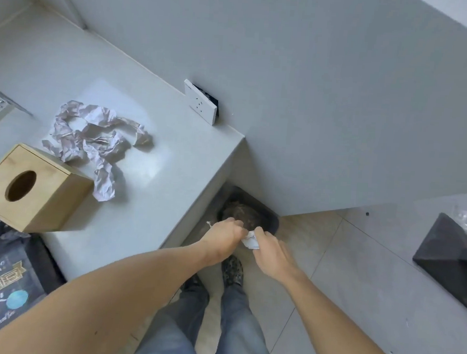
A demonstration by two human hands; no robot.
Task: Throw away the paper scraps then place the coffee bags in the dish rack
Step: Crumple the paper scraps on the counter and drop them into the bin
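Both arms reach down past the counter edge, over a black trash bin (268, 209) on the floor. My left hand (224, 238) and my right hand (270, 247) together pinch a small white paper scrap (250, 241) just above the bin's near rim. A pile of crumpled paper scraps (92, 141) lies on the white counter (173, 151). Black coffee bags (4, 286) with printed labels lie at the counter's near left corner.
A wooden tissue box (32, 189) stands left on the counter, beside the scraps. A white socket plate (201, 102) leans at the wall. A black object (451, 258) sits on the floor at right. My feet (232, 269) stand near the bin.
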